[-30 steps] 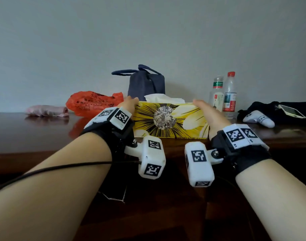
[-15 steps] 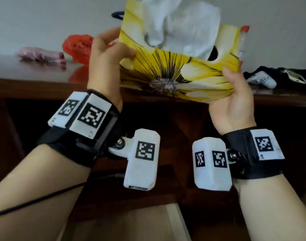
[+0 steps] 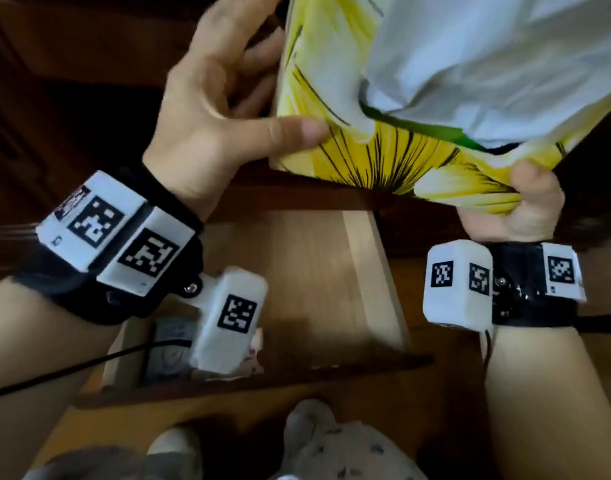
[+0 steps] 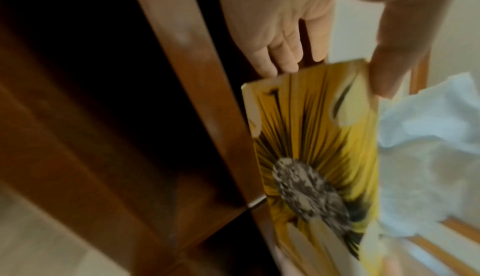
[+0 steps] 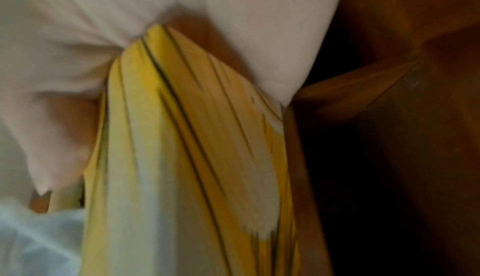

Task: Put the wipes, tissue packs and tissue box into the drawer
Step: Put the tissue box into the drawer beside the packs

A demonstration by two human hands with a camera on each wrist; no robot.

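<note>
Head view showed the tissue box (image 3: 373, 133), yellow with a sunflower print, held in the air between both hands at about 1 o'clock in the frame, with a loose white tissue (image 3: 487, 64) billowing from its slot toward the camera. Its long axis ran roughly from 9 to 3 o'clock, tipped so the right end sat lower and the top face was turned to the wearer.

At the box's left end, the left hand (image 3: 221, 109) pinched the near corner, thumb flat along the front edge and fingers spread behind the end panel; the left wrist view confirmed this, thumb on one face and fingertips (image 4: 275, 62) on the other, a light grip and not a full wrap. At the other end, the right hand (image 3: 512, 209) was curled tightly under the lower right corner, bunching the soft pack; the right wrist view was blurred but showed yellow wrapper gathered against the palm.

Below the box, at 6 o'clock from it, lay the open drawer (image 3: 377, 271) with a pale wood floor. Packs (image 3: 165, 344) already rested in its near-left corner at about 7 o'clock, partly hidden by the left wrist camera. The free floor sat directly under the box, so lowering looked straightforward; both hands seemed equally near, and the box's long axis probably needed to stay across the drawer.
</note>
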